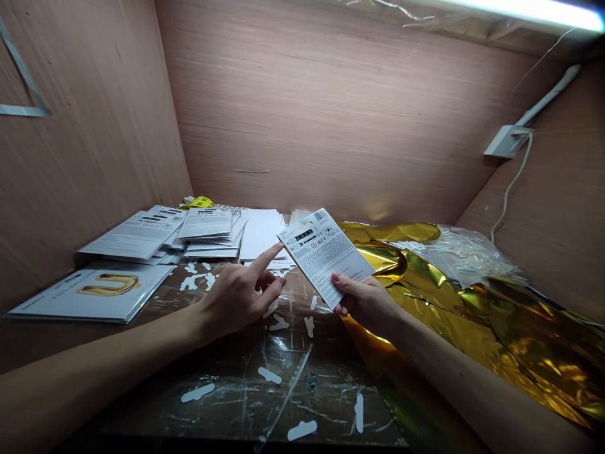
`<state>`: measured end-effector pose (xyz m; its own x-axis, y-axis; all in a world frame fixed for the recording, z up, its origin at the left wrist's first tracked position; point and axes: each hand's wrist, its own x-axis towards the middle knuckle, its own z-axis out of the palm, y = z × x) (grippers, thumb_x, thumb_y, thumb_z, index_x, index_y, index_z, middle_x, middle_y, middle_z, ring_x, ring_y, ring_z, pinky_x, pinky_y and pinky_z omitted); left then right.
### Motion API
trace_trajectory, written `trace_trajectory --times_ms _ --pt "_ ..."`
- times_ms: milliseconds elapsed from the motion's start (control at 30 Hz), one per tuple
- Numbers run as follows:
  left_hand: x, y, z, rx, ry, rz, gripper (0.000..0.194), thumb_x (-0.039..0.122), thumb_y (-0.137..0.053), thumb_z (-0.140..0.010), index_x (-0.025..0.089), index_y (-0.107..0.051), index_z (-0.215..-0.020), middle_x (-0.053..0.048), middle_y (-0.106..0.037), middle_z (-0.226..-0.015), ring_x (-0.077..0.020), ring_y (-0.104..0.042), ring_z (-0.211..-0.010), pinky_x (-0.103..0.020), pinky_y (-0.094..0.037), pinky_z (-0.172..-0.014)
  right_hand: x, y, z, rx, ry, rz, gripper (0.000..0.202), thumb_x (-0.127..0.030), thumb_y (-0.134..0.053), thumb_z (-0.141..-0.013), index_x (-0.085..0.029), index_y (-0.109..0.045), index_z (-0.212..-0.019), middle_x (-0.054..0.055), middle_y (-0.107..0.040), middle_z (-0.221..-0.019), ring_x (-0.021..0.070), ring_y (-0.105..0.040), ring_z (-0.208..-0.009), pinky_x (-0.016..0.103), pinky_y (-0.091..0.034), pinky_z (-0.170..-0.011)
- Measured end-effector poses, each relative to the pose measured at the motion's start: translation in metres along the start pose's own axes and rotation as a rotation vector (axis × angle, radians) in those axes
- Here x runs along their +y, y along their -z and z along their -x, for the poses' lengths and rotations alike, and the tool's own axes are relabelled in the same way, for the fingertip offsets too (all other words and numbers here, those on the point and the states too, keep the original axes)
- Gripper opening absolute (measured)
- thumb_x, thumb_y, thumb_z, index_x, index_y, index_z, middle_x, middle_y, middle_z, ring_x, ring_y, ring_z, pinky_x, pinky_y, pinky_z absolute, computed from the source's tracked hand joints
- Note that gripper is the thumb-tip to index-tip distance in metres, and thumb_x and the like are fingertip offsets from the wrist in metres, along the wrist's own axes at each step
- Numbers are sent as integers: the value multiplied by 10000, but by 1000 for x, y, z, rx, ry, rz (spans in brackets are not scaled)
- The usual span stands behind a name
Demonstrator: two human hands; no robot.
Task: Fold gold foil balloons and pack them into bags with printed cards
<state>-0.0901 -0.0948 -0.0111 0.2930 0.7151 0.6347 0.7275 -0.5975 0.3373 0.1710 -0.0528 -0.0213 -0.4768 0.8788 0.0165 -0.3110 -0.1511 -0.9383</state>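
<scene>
Slanting between hands (239,289) (366,299), printed card (326,258), right-held

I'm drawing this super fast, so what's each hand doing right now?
Left hand: open, holding nothing, index finger at the white printed packet's edge; touching, I can't tell.
Right hand: closed, holding the packet.

Glaring tube light (534,14), dim tabletop (227,362), perhaps soft

A pale conduit (549,96) rises from the white outlet box (505,142); below the box hangs a cord (509,187), above it glows a tube light (543,12), and far left of it lies a yellow roll (201,202), perhaps tape.
</scene>
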Motion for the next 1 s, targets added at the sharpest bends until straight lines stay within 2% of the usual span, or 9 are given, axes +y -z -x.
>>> trace_trajectory --times_ms 200,333,500,633,767,933,1000 --pt "0 0 -2 -99 -14 64 665 241 -564 -933 110 -329 -1541 -27 -805 -917 -151 -700 -612 -278 -504 -586 -1 0 0 11 0 22 358 -379 -885 -733 -80 -730 -854 66 -702 -686 111 -621 -469 177 -501 -419" --pt "1 1 -2 -161 -14 141 762 225 -581 -915 116 -232 -1584 -14 -804 -951 -130 -686 -590 -256 -506 -562 -1 0 0 24 8 38 382 -395 -892 -717 -83 -723 -860 63 -701 -688 110 -617 -464 182 -499 -420" --pt "-1 0 -1 -252 0 182 831 266 -580 -939 131 -124 -1620 -17 -802 -963 -130 -679 -589 -252 -521 -574 -1 0 0 42 -3 49 414 -411 -900 -701 -87 -714 -880 65 -709 -713 112 -621 -472 185 -496 -420" --pt "-4 -1 -1 -292 -15 229 902 259 -599 -927 161 -43 -1631 -32 -799 -1001 -148 -712 -667 -248 -534 -598 -3 -3 2 28 2 45 406 -410 -895 -705 -87 -713 -870 64 -707 -696 116 -622 -466 193 -496 -424" --pt "-5 1 -1 -341 46 335 936 272 -599 -926 179 8 -1631 -64 -791 -1035 -152 -710 -679 -241 -538 -593 -5 -5 3 8 18 52 374 -406 -863 -743 -100 -712 -896 68 -713 -719 129 -631 -476 213 -493 -432" --pt "-5 1 -2 -362 132 498 931 265 -594 -918 197 0 -1631 -85 -788 -1033 -145 -700 -649 -214 -519 -535 -5 -5 3 2 26 50 373 -401 -859 -745 -108 -715 -926 69 -719 -758 135 -633 -499 228 -504 -446" --pt "-3 0 -2 -364 129 525 915 258 -593 -916 205 -27 -1632 -83 -790 -1028 -149 -713 -669 -222 -535 -562 -3 -4 3 -7 37 48 354 -393 -852 -756 -107 -717 -913 71 -715 -775 136 -634 -534 229 -514 -460"
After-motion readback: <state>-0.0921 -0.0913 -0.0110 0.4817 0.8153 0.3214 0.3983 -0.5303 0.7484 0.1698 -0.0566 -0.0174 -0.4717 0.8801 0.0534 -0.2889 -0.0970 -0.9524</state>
